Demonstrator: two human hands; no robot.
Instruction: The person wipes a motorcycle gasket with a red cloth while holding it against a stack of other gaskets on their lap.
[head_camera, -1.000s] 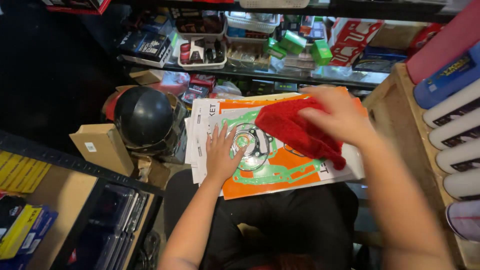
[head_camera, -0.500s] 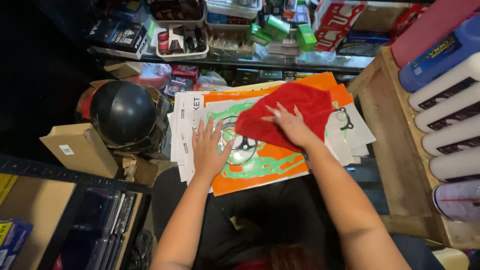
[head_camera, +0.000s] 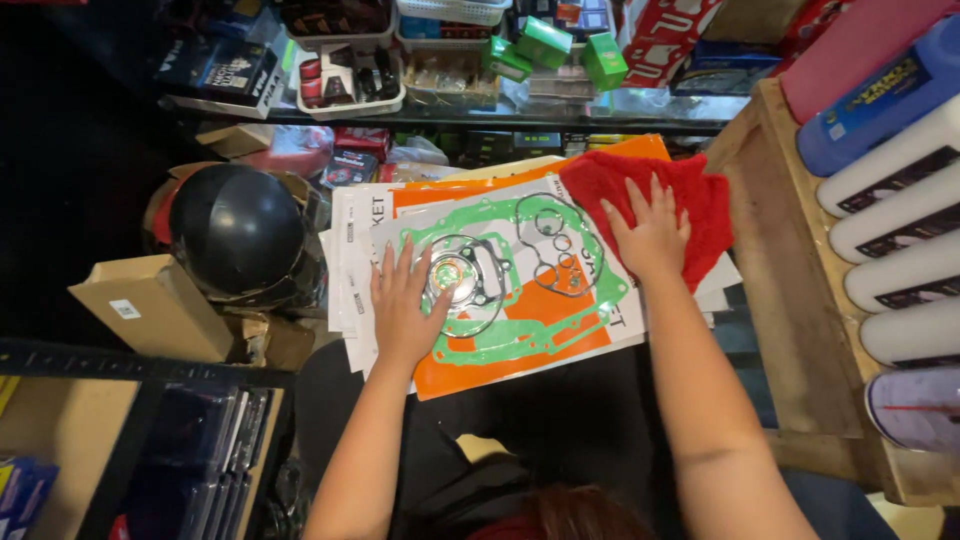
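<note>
Head view, looking down over my lap. Nearest to me, 2 bare forearms reach forward over dark trousers. My left hand (head_camera: 405, 305) lies flat, fingers spread wide and palm down, on the gasket-set package (head_camera: 500, 290), an orange-and-white card showing green gaskets and metal rings under clear film; it grips nothing and only presses on the sheet. The package rests across my lap on top of a stack of similar flat packs (head_camera: 345, 270), whose white edges stick out on the left. My right hand (head_camera: 650, 235) is also open, fingers extended and slightly apart, palm resting on a red cloth (head_camera: 690, 195) that covers the far right corner of the package; the hand lies on the cloth without clenching it. To the left, just beside the stack, sits a black helmet (head_camera: 235, 230) with a brown cardboard box (head_camera: 150, 305) against it. On the right stands a wooden rack (head_camera: 775, 290) holding white bottles (head_camera: 900, 215) and 1 blue bottle (head_camera: 880, 100) laid on their sides. Farthest away, a shelf carries green boxes (head_camera: 575, 55) and a white tray of small parts (head_camera: 350, 75).
</note>
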